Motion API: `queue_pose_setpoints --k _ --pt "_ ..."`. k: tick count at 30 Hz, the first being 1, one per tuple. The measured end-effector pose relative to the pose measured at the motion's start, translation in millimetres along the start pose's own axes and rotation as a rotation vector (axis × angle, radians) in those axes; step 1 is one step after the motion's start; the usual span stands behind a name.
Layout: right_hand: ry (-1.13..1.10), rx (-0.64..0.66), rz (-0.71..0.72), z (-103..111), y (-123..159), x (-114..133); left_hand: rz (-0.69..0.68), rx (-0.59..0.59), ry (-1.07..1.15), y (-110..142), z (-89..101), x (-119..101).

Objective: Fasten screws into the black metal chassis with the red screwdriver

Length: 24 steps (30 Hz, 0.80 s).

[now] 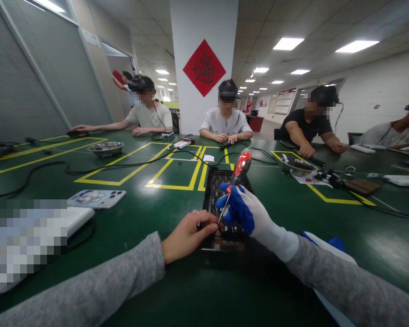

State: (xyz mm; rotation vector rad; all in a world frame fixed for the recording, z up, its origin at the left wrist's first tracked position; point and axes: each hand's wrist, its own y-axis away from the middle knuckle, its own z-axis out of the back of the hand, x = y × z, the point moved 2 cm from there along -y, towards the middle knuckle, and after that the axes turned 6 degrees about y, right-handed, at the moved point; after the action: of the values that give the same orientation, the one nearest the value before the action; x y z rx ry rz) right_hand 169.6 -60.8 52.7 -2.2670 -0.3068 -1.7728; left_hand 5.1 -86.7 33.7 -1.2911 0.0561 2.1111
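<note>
A screwdriver (241,166) with a red and black handle leans in my right hand (247,209), which wears a white and blue glove. The gloved fingers close round its lower handle and upper shaft. My left hand (191,231) is bare, its thumb and fingers pinched together at the screwdriver's tip. Whatever lies in that pinch is hidden. Beneath both hands a black open casing (210,188) with dark parts inside lies on the green table (150,227). My hands cover much of its middle.
A phone (98,199) and a white box-like object (78,218) lie to the left. A metal bowl (106,149) stands farther back, another bowl (299,165) at right. Black cables (136,164) cross the table. Several people sit opposite. A blue-white glove (327,245) lies by my right forearm.
</note>
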Motion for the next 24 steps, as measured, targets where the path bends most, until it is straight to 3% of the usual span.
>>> queue_pose_setpoints --k 11,17,24 --pt "0.013 0.005 0.022 -0.2 0.8 1.1 0.071 -0.078 0.087 -1.4 -2.4 6.3" --pt "-0.026 0.001 0.000 -0.2 0.3 1.8 0.019 -0.015 0.020 -0.5 0.9 0.9" --pt "0.031 -0.032 0.033 -0.9 0.0 1.7 0.088 -0.041 0.089 -1.2 -3.4 3.1"
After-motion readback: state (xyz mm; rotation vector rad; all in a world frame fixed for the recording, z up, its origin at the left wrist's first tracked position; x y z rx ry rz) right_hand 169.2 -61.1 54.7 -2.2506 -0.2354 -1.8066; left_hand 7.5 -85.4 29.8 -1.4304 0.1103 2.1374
